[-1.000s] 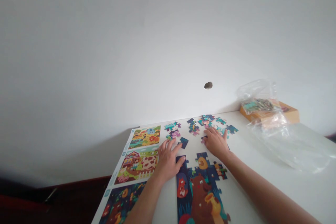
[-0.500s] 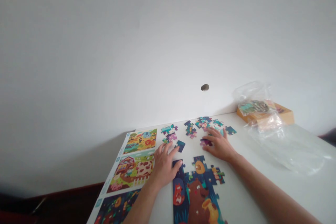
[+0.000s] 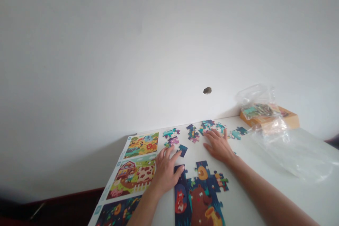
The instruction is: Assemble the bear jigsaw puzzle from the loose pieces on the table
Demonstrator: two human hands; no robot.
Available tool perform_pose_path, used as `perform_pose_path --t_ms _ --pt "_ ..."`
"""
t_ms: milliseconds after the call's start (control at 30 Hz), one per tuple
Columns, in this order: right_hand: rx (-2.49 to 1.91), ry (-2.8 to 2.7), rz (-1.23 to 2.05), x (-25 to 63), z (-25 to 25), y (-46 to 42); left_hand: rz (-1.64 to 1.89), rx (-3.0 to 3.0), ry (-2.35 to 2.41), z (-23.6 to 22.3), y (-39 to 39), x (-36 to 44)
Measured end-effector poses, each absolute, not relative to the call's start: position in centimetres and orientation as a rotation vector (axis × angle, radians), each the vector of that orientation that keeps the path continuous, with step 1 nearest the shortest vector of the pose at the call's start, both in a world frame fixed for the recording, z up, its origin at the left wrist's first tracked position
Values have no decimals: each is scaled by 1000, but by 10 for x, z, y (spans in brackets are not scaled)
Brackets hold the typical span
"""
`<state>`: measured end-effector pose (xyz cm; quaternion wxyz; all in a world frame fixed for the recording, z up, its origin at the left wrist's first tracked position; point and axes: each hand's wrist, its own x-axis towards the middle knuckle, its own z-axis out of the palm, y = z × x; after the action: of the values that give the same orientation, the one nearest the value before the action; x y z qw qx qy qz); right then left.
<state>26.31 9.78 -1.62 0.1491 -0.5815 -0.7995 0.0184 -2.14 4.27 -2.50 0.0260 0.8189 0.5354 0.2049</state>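
A white table meets a pale wall. The left hand's fingers are loosely spread, the forefinger at a dark blue piece, the thumb over the top left corner of the partly joined bear puzzle. The right hand, fingers apart, reaches to loose pieces near the wall. Left lies a picture sheet; far right, a clear bag rests on an orange box.

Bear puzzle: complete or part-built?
Part-built: the bear puzzle has a stepped upper-right edge with tabs jutting out, and loose pieces lie beyond it.
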Motion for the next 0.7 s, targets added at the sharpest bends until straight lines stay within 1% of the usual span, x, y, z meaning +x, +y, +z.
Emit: perform_pose_path --t_ms 267,467,700 --pt "-1544 -2343 134 265 -17 96 638 2541 1648 -25 43 -22" --pt "-1635 -2185 98 266 -14 94 663 2528 1639 -26 44 -24" --pt "-1615 -2184 132 265 -20 94 675 2523 1655 -31 43 -26"
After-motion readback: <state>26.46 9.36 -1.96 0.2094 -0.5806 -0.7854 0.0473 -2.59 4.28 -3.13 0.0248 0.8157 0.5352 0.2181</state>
